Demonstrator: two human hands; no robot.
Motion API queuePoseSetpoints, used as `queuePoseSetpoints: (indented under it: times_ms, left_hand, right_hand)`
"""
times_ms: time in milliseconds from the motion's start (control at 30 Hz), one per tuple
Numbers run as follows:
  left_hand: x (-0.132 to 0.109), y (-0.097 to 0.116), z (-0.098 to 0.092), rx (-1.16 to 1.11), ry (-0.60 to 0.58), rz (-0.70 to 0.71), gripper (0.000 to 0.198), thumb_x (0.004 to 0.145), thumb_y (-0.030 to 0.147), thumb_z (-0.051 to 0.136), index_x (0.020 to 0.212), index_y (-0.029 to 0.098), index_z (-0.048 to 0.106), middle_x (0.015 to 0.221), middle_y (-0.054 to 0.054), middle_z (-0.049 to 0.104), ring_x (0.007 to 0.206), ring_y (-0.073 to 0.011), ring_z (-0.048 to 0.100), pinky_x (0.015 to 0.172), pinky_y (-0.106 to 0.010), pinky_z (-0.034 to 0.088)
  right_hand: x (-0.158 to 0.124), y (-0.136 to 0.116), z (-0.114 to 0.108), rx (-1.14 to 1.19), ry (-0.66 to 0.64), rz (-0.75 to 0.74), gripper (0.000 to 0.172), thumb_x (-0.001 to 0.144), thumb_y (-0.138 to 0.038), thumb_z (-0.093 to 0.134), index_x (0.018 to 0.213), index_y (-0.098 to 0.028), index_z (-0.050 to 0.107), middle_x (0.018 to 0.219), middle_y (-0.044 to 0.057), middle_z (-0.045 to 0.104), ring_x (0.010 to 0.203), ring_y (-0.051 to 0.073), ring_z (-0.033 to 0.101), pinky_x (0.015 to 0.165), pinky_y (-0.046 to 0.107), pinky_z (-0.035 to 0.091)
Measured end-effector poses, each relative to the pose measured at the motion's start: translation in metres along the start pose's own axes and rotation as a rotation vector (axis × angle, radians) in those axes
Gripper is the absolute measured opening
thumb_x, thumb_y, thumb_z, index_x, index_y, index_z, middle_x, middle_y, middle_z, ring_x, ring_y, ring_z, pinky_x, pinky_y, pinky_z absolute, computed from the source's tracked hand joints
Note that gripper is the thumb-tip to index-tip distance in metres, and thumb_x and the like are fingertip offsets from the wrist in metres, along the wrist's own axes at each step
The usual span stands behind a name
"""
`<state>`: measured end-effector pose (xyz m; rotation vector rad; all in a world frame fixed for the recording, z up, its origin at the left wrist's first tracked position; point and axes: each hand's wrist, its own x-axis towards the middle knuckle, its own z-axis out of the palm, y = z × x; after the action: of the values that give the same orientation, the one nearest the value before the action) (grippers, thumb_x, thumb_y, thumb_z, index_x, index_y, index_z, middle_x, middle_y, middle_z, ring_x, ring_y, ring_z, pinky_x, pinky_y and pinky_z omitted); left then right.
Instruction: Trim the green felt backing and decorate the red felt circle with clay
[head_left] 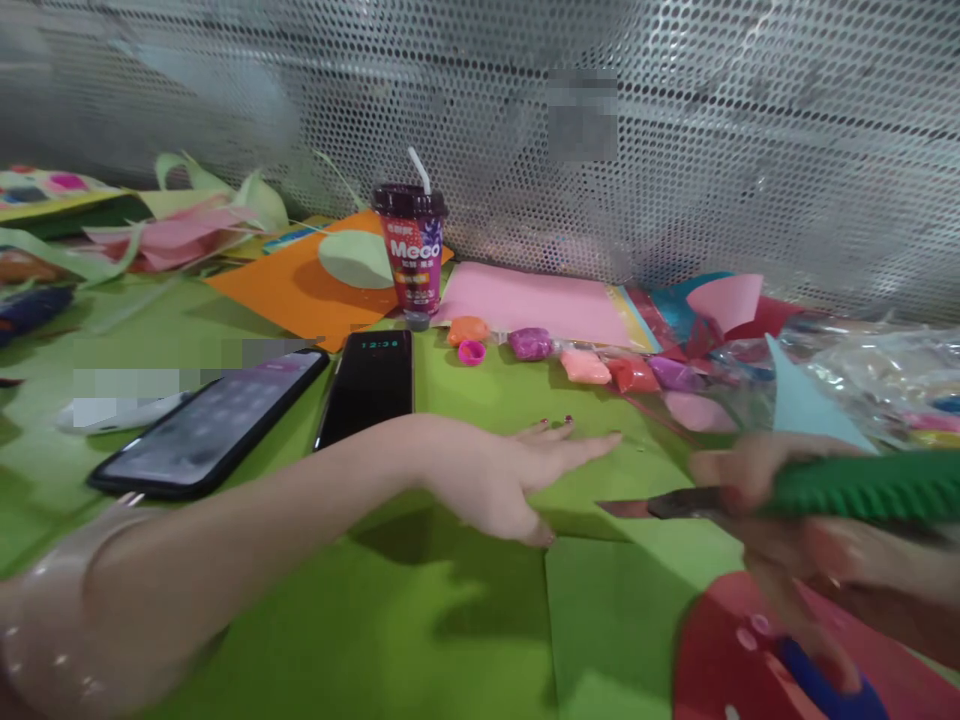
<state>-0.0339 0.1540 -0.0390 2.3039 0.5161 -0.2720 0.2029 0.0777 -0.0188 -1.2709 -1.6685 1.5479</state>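
Observation:
My left hand (495, 480) lies palm down with its fingers spread at the top of a green paper sheet (615, 610); it holds nothing. My right hand (802, 500) grips a green craft knife (862, 487) held level, blade out and pointing left toward my left hand. The blade tip is apart from my left fingers. Below the right hand is a red paper piece (712, 640) with small pink dots. A blue ring-shaped handle (832, 685) shows there beside a lower finger; whether that finger goes through it I cannot tell.
Two phones, one lit (217, 425) and one dark (371, 385), lie left of centre. Behind them stands a drink cup (412, 250) with a straw. Small clay packets (585, 366), pink paper (532, 305) and orange paper (300, 285) line the perforated metal wall (480, 110).

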Motion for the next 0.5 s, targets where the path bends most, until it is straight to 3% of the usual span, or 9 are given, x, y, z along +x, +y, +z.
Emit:
queuePoseSetpoints:
  times_ms: [67,167,333,500]
  left_hand:
    - [0.000,0.000,0.001,0.021,0.007,0.005,0.091,0.080,0.033,0.052,0.140,0.025,-0.016,0.148,-0.011,-0.014,0.133,-0.0269,-0.013,0.106,-0.051,0.012]
    - [0.000,0.001,0.003,0.066,0.020,0.050,0.092,0.078,0.033,0.052,0.141,0.013,-0.011,0.148,-0.014,-0.011,0.133,-0.0266,-0.014,0.108,-0.046,0.011]
    - [0.001,-0.001,0.003,0.091,0.035,0.101,0.092,0.077,0.033,0.053,0.141,0.011,-0.010,0.149,-0.013,-0.010,0.134,-0.0259,-0.014,0.109,-0.043,0.008]
    - [0.001,0.000,0.001,0.072,0.017,0.081,0.091,0.077,0.031,0.052,0.141,0.010,-0.009,0.149,-0.014,-0.008,0.134,-0.0248,-0.014,0.109,-0.042,0.006]
  right_hand:
    - [0.011,-0.007,0.010,0.166,0.005,0.086,0.019,0.068,-0.046,0.071,0.076,-0.030,0.064,0.049,-0.005,0.052,0.038,0.010,0.049,0.037,0.018,0.043]
    - [0.026,-0.012,0.028,0.146,0.103,0.117,0.028,0.060,-0.041,0.077,0.065,-0.020,0.060,0.056,-0.004,0.051,0.052,0.008,0.047,0.046,0.015,0.041]
    - [0.036,-0.011,0.034,0.006,0.133,0.131,0.031,0.065,-0.045,0.073,0.069,-0.019,0.056,0.051,-0.008,0.041,0.047,0.005,0.033,0.040,0.012,0.028]
    - [0.033,0.004,0.029,0.063,0.066,0.111,0.024,0.066,-0.038,0.072,0.073,-0.020,0.057,0.053,-0.007,0.045,0.044,0.006,0.039,0.038,0.013,0.036]
